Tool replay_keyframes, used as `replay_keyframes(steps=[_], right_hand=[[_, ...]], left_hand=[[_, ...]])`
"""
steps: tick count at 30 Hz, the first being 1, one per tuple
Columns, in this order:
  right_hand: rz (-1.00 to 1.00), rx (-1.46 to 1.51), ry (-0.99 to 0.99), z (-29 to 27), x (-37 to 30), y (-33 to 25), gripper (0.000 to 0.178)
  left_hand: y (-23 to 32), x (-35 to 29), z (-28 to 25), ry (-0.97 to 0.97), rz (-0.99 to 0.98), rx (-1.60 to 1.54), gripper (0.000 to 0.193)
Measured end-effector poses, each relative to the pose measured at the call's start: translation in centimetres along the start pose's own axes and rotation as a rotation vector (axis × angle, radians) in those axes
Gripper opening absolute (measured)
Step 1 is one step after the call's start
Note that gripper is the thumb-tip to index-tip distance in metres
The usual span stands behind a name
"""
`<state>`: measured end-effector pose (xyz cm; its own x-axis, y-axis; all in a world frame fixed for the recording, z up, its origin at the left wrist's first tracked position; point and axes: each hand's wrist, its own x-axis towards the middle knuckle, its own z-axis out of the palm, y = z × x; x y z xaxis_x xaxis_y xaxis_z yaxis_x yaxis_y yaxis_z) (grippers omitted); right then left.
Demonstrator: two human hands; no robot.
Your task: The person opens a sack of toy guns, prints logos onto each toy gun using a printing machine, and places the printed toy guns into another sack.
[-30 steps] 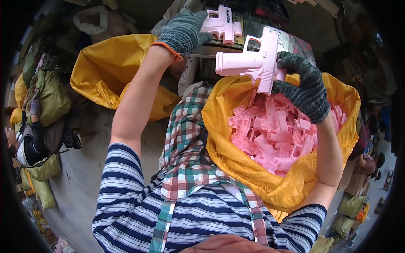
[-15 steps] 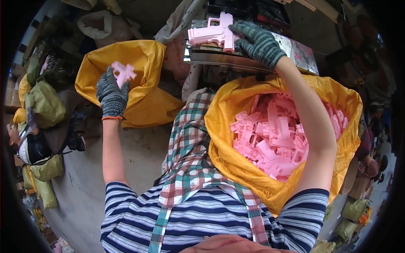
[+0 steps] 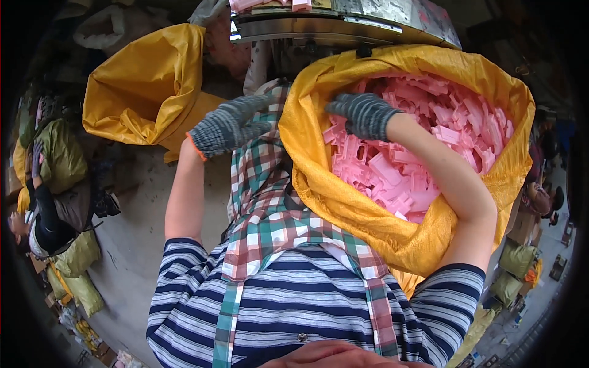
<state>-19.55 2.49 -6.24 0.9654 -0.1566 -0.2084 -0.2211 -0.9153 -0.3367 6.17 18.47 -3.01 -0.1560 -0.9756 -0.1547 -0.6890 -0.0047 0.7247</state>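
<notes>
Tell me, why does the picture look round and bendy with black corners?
Head view: a fisheye lens curves the grey metal bench edge and darkens the rim; soft even light, no glare; the grey knitted-glove right hand in the pink plastic parts looks sharp.

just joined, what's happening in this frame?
A person in grey knit gloves works over two yellow sacks. The right hand is down in the near sack, on the heap of pink plastic parts that fills it. The left hand hangs empty between the sacks, near the other yellow sack. A metal machine table stands just beyond, with a few pink parts on top.
</notes>
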Motion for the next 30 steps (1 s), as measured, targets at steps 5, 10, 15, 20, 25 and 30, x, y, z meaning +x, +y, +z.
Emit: replay_keyframes(steps=[5, 10, 15, 20, 25, 30], right_hand=[[-0.028, -0.204, -0.306, -2.8, 0.6, -1.8, 0.016], [-0.013, -0.216, 0.143, -9.4, -0.9, -4.7, 0.016], [-0.243, -0.088, 0.447, -12.4, -1.7, -9.2, 0.031], [0.164, 0.036, 0.272, -12.6, -3.6, -9.9, 0.04], [0.149, 0.019, 0.437, -13.8, -3.8, -8.2, 0.044], [0.135, 0.116, 0.625, -15.7, -5.3, -4.6, 0.042]], left_hand=[[1.5, 0.3, 1.1, -0.063, 0.048, -0.031, 0.053], [2.8, 0.6, 3.6, 0.271, 0.295, -0.298, 0.063], [5.8, 1.8, 4.6, 0.235, 0.18, -0.327, 0.059], [5.4, 2.7, 3.9, 0.416, 0.265, -0.065, 0.063], [5.3, 3.7, 3.5, 0.7, 0.406, 0.213, 0.06], [2.2, 7.0, -1.7, 1.219, 0.457, 0.634, 0.063]])
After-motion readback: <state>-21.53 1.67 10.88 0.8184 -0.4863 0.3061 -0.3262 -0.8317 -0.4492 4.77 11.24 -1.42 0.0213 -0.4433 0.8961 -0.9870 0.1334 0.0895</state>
